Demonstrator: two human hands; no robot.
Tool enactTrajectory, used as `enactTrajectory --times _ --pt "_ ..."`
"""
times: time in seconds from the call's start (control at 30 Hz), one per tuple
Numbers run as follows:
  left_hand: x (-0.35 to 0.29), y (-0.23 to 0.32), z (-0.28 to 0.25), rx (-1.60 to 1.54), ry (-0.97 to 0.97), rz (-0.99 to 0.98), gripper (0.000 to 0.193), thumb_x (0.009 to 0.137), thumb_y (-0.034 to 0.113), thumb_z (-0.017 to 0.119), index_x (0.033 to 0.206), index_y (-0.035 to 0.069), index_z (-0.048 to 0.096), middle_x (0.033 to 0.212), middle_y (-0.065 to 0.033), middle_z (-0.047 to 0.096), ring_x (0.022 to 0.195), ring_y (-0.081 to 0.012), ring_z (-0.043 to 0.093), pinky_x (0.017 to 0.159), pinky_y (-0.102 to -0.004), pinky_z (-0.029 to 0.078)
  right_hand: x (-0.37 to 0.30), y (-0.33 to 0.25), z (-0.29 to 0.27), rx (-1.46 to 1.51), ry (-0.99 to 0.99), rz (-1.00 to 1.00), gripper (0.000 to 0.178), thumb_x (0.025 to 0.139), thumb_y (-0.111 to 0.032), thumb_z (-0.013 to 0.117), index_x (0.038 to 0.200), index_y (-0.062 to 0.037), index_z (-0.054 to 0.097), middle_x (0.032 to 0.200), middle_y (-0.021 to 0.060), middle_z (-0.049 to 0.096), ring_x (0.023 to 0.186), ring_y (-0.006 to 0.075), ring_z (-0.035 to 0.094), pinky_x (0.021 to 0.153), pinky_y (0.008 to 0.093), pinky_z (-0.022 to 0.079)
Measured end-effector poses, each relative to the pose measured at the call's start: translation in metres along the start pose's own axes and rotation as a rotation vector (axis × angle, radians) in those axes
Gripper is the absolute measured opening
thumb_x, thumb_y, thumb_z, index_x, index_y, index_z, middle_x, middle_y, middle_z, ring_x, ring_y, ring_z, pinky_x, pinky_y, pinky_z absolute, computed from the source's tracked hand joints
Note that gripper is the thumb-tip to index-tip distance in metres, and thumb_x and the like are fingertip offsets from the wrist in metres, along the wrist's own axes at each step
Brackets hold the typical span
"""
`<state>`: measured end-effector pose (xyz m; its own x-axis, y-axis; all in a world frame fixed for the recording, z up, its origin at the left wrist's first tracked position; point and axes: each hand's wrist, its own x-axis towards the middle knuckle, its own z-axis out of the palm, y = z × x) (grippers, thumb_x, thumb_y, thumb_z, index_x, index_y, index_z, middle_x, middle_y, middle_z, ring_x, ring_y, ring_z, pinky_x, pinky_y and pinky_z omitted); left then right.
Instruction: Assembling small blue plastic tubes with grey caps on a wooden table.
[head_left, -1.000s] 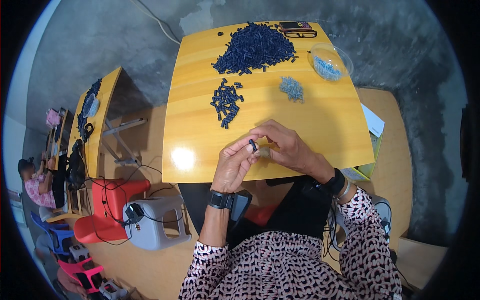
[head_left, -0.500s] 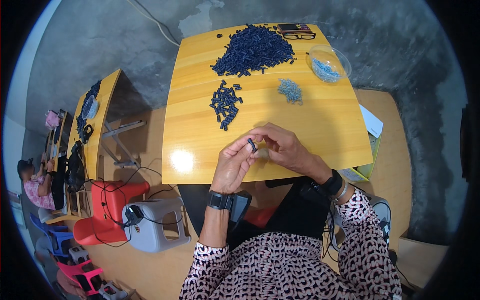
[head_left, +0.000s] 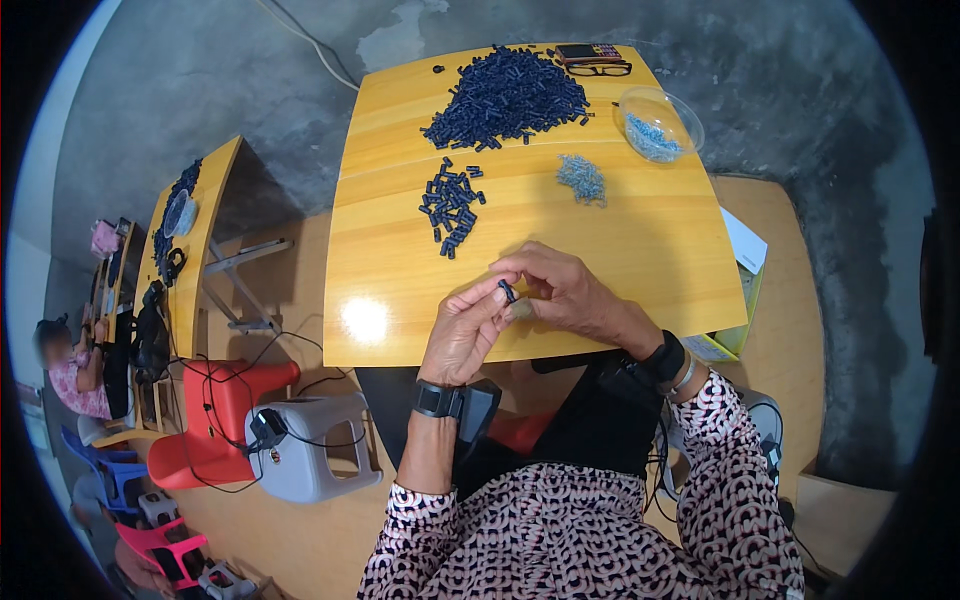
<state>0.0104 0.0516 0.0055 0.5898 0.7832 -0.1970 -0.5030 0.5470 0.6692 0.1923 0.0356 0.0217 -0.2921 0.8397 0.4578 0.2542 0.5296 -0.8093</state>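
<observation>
Over the near part of the yellow wooden table [head_left: 620, 255], my left hand [head_left: 460, 330] pinches a small dark blue cylindrical plastic piece [head_left: 507, 291] between thumb and fingertips. My right hand [head_left: 567, 291] meets it from the right, its thumb and fingers closed at the piece's side; whatever they hold is too small to make out. Beyond my hands, to the left, lies a small group of similar dark pieces [head_left: 452, 206]. Farther right sits a little heap of tiny pale blue-grey parts [head_left: 581, 179]. A large pile of the dark pieces [head_left: 510, 97] covers the far middle.
At the far right stands a clear plastic bowl [head_left: 688, 113] with pale blue parts inside. Eyeglasses [head_left: 600, 70] lie beside a dark red-backed device [head_left: 588, 52]. Left of the table are a red chair [head_left: 212, 425], a grey stool [head_left: 315, 455], loose cables and another table [head_left: 203, 250]; a person sits beyond.
My right fingers have closed in slightly on the dark piece, and it has tilted a little between my hands. The piles on the table look the same.
</observation>
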Motion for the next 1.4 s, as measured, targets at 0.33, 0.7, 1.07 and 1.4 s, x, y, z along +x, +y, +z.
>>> enactTrajectory --times 0.33,0.7,1.07,1.4 --pt "-0.002 0.0 0.001 0.033 0.059 0.005 0.019 0.089 0.003 0.056 0.106 -0.003 0.061 0.093 -0.0044 0.062 0.078 -0.0099 0.055 0.07 -0.0223 0.047 0.005 -0.004 -0.003 -0.127 -0.056 -0.073 0.038 0.076 -0.021 0.068 0.11 -0.0069 0.057 0.095 0.0079 0.056 0.089 0.0246 0.057 0.074 0.033 0.049" --pt "0.001 0.0 0.003 0.042 0.043 0.034 0.019 0.09 0.002 0.054 0.107 -0.003 0.061 0.091 -0.0039 0.062 0.078 -0.0081 0.056 0.07 -0.0208 0.047 0.007 -0.004 -0.002 -0.464 -0.093 -0.157 0.032 0.074 -0.014 0.065 0.104 -0.0074 0.056 0.092 0.0083 0.05 0.088 0.0249 0.056 0.066 0.0319 0.052" --pt "0.001 0.001 0.008 0.026 0.076 0.009 0.022 0.09 0.001 0.053 0.11 -0.004 0.059 0.093 -0.0041 0.062 0.077 -0.0068 0.056 0.068 -0.0189 0.048 0.002 -0.006 0.001 -0.334 0.002 -0.161 0.03 0.076 -0.015 0.066 0.101 -0.0043 0.055 0.092 0.0097 0.048 0.086 0.0262 0.055 0.069 0.0334 0.051" --pt "0.001 0.0 0.001 -0.024 -0.008 0.034 0.034 0.088 -0.002 0.053 0.122 -0.003 0.051 0.1 -0.0058 0.061 0.082 -0.007 0.057 0.072 -0.0197 0.05 0.002 -0.01 0.002 -0.259 -0.033 -0.134 0.027 0.076 -0.011 0.065 0.099 -0.0024 0.053 0.091 0.011 0.052 0.086 0.0277 0.056 0.07 0.0353 0.05"
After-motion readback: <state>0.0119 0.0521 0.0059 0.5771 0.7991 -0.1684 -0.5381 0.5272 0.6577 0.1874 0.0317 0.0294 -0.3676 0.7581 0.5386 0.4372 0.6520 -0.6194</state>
